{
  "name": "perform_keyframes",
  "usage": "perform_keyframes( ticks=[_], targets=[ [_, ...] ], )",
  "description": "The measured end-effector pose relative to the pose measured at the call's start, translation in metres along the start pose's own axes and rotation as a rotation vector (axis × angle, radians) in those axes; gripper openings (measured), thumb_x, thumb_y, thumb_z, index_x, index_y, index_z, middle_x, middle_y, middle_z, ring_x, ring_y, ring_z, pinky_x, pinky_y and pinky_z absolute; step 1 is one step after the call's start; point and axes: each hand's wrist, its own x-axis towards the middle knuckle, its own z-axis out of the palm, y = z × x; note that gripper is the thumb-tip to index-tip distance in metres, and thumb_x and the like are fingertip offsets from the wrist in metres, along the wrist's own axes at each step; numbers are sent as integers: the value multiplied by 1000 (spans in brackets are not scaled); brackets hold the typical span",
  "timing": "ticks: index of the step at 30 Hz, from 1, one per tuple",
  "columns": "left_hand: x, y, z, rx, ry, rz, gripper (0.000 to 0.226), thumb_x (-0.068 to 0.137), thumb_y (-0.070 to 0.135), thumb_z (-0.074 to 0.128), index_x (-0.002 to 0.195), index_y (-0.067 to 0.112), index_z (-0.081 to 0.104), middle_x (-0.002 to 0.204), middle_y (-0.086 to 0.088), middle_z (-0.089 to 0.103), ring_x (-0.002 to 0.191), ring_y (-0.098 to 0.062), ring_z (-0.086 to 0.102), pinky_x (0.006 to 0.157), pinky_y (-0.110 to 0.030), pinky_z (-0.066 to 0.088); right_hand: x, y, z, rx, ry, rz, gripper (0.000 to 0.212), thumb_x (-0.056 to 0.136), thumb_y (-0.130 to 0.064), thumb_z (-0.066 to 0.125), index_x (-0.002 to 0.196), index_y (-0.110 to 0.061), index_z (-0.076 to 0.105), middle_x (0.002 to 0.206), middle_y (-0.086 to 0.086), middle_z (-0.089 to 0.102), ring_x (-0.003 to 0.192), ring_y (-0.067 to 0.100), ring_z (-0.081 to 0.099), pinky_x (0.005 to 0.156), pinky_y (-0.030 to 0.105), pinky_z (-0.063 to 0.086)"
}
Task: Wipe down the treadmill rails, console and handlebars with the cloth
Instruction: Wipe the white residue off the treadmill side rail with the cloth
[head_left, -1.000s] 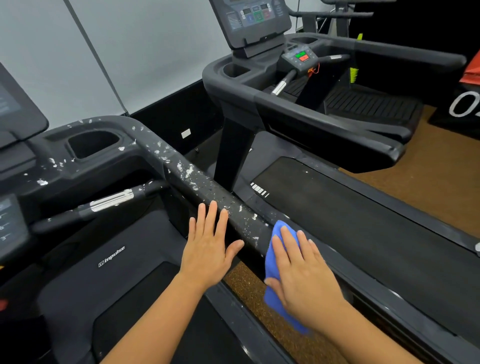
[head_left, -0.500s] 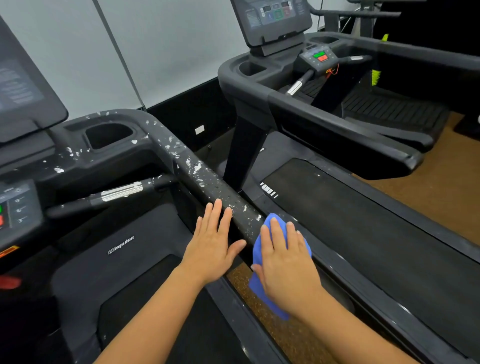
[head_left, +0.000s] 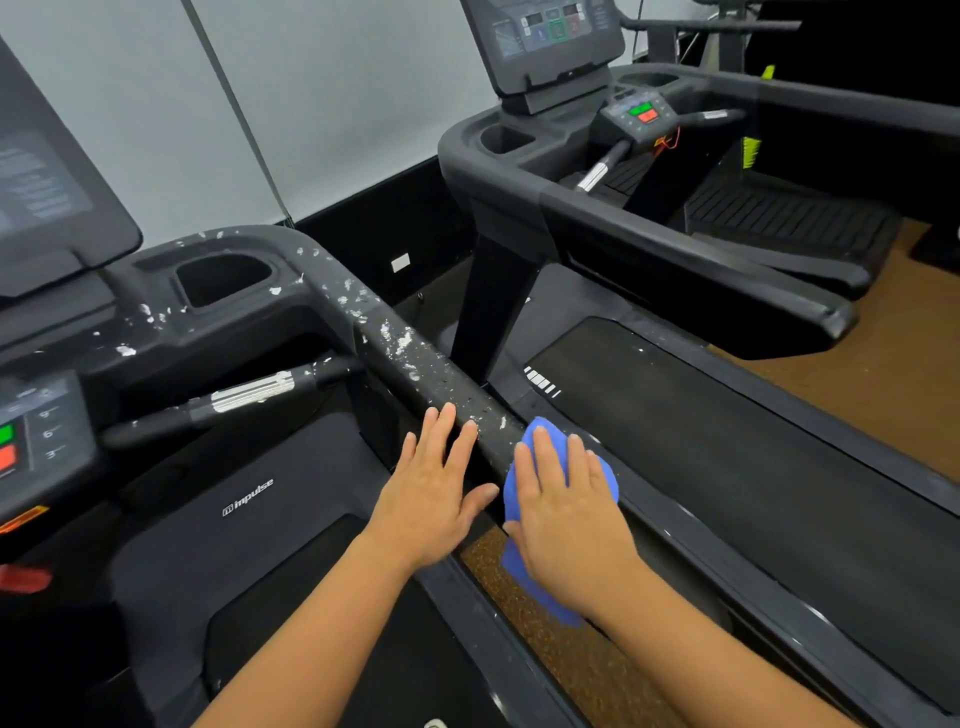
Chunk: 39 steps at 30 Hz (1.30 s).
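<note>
Now a blue cloth (head_left: 514, 499) is pressed to the near end of the speckled handrail (head_left: 415, 358).
It is covered by the flat right hand (head_left: 566, 514); the left hand (head_left: 431, 493) is laid just left, fingers straight.

On my feed the person's body shows as two hands and two forearms. The left hand (head_left: 431, 499) and right hand (head_left: 566, 519) are bare, with short, plain fingernails. The left forearm (head_left: 311, 639) enters from the 7 o'clock edge and the right forearm (head_left: 727, 660) from 5 o'clock. Both are uncovered from the wrist to the frame edge.
</note>
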Motion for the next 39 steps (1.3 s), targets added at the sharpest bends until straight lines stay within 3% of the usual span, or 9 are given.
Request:
perform_keyframes(
  ticks=[5,9,12,16,21,25,30,36,39],
  targets=[
    [9,-19,-6,-38,20,-34,72,90,58,27,151,23,11,157,-9,-18,145,-26,-14,114,-37,-3,-33,14,1,-46,87,-175,85,74,-53,69,138,-3,43,143,21,43,128,51,39,98,59,43],
    [15,-28,-8,-27,-10,-25,70,92,57,27,152,26,5,156,-10,-22,144,-26,-17,115,-38,-3,-40,15,6,-31,144,41,82,78,-57,43,134,3,42,135,25,50,114,51,53,90,57,47],
    [16,-31,-7,-20,-12,-24,70,93,55,30,152,26,5,156,-11,-21,145,-28,-15,118,-42,2,-1,-9,4,-8,24,178,91,69,-58,72,129,6,51,129,31,52,106,54,54,90,58,47],
    [15,-36,-7,-21,-6,-42,72,95,52,37,152,24,2,156,-10,-21,144,-27,-17,116,-41,1,21,-31,5,-92,-32,122,95,79,-61,61,144,0,28,147,28,32,128,56,33,105,60,30],
    [13,-40,-5,-24,-27,-20,72,91,56,26,150,27,-5,157,-9,-20,143,-24,-20,115,-39,-2,-26,-17,11,-61,27,-1,103,63,-40,81,141,2,28,143,31,35,125,60,31,100,65,30],
    [14,-42,-4,-42,1,-6,72,90,56,24,151,26,-1,158,-11,-14,141,-23,-21,113,-38,-3,-10,-31,7,-106,-80,149,85,80,-36,62,143,2,21,145,32,33,125,62,31,104,64,28],
    [15,-38,1,-35,12,-17,73,95,50,36,151,20,1,157,-15,-16,143,-28,-18,116,-43,3,42,-56,-4,-181,-42,249,77,92,-36,49,145,3,9,149,31,24,131,57,27,108,60,22],
    [16,-36,4,-52,46,-13,71,95,47,38,151,15,7,157,-19,-12,143,-31,-14,115,-43,3,7,-35,6,-44,-25,228,105,66,-46,78,142,6,27,144,30,35,127,53,37,104,58,35],
    [16,-38,5,-25,47,-2,73,93,57,22,151,15,8,157,-21,-8,142,-30,-14,113,-43,4,-21,-22,7,-3,5,251,110,54,-43,86,135,8,31,136,32,45,119,53,47,98,59,42]
  ],
)
